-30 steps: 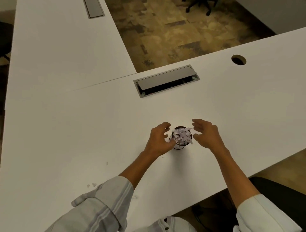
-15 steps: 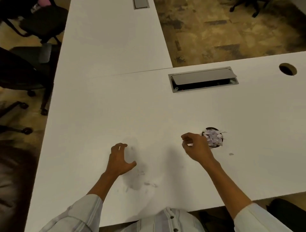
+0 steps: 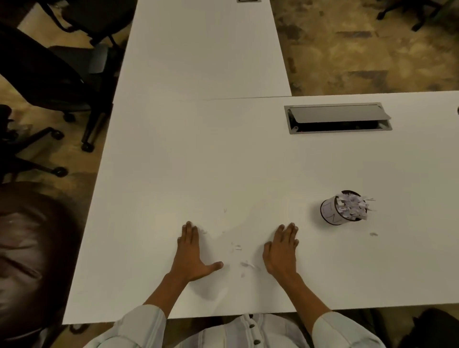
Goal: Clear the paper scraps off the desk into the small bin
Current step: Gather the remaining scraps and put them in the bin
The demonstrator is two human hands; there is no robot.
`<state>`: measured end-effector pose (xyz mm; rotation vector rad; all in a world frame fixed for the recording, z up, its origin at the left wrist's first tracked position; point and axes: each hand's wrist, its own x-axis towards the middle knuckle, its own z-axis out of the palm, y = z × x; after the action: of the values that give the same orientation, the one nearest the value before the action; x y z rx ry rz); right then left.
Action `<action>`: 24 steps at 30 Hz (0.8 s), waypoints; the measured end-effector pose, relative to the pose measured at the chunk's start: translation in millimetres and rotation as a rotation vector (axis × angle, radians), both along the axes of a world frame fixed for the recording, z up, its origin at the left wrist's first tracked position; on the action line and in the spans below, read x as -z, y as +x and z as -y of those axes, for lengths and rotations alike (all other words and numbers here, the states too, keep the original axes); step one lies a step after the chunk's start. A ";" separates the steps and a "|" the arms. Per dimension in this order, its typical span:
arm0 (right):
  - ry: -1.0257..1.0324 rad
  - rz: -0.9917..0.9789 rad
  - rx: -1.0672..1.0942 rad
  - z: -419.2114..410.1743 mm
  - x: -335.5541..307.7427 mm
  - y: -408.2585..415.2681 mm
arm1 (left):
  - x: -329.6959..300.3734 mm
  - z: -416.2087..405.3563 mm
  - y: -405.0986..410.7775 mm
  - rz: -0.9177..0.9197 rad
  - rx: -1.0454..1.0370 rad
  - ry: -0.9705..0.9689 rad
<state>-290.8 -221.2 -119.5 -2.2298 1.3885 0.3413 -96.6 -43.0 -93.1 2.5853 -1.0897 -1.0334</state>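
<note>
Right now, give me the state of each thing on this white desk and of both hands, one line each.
Small white round bin: upright, heaped past its rim with paper shreds.
Loose paper scraps: lying on the desk between the hands.
Single scrap: on the desk beside the bin, apart from it.
Grey cable hatch: lid propped open.
Left hand: open, flat on the desk.
Right hand: open, flat on the desk.

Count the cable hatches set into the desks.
2 in view. One hatch sits in the near desk, far right of the hands, its flap propped open. A second hatch is cut off at the top edge on the far desk. Others may lie outside the frame.
</note>
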 end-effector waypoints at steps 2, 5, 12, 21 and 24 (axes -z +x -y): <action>0.039 0.070 -0.017 -23.9 0.2 11.9 | 1.3 1.9 -6.9 -0.034 0.049 -0.009; 0.096 0.192 -0.118 -51.3 -3.2 31.5 | 4.0 0.3 -12.6 -0.097 0.168 -0.025; 0.046 0.295 -0.350 -16.6 -15.3 94.6 | 0.8 -9.4 13.9 -0.071 0.328 -0.066; -0.063 0.053 -0.780 -24.8 -0.9 93.7 | 11.6 -1.2 -15.3 -0.071 0.256 -0.034; -0.039 0.112 -0.794 -46.8 5.8 55.4 | 17.1 -2.8 -35.6 -0.075 0.320 -0.066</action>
<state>-235.4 -174.5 -125.2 -2.6983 0.3980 0.4362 -132.3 -40.2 -110.2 2.3492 -1.5251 -1.1247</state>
